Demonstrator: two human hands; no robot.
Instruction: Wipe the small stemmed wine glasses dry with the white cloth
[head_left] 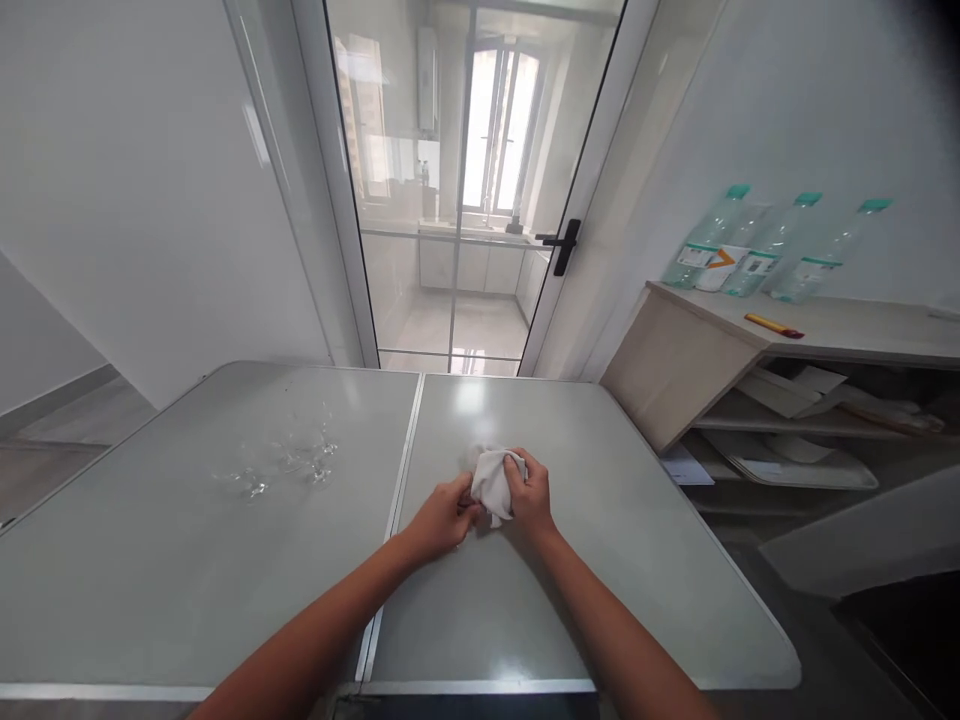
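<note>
Centrally, 2 bare hands meet over a pale grey-green tabletop with a thin metal rim (652,600). The right hand (531,497) grips a small, crumpled white cloth (493,482), its thumb pressed on the upper side of the bunched fabric. The left hand (442,517) has its fingers curled in at the cloth's left edge; whether it pinches the fabric or something within the folds, I cannot tell. The cloth is over the tabletop's right panel, just right of the metal-edged seam (409,440) that parts the 2 panels.

On the left panel, well apart from the hands, lies a loose cluster of small, clear, shiny pieces (320,470), too small to identify.

Beyond the far edge stands a white-framed glass door (459,236) with a black lever handle (568,247). To the right, a grey-brown wooden shelf unit (686,355) bears at least 3 clear plastic bottles with teal caps (765,250) and a slim yellow-and-red stick-like item (772,325). On a lower shelf sits a pale shallow tray (814,478).
</note>
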